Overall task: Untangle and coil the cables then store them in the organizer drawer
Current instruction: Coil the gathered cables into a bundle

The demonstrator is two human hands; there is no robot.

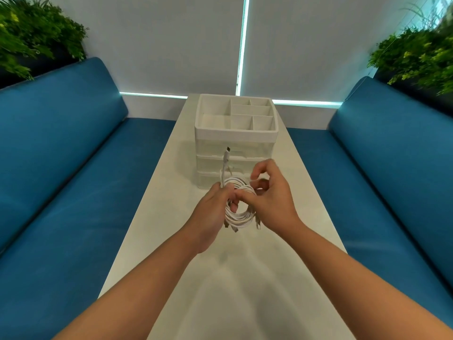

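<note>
A coil of white cables (239, 217) hangs in the air above the white table (220, 290), just in front of the organizer (236, 133). My left hand (210, 217) grips the coil's left side. My right hand (272, 200) pinches the coil's upper right loops with thumb and fingers. One cable end with a small plug (226, 155) sticks straight up from the coil. Other plugs dangle at the coil's bottom. The organizer is white with open compartments on top and clear drawers below, all closed.
Blue cushioned benches (73, 180) run along both sides of the narrow table. Potted green plants (31, 38) stand behind each bench back. White roller blinds cover the window beyond the organizer.
</note>
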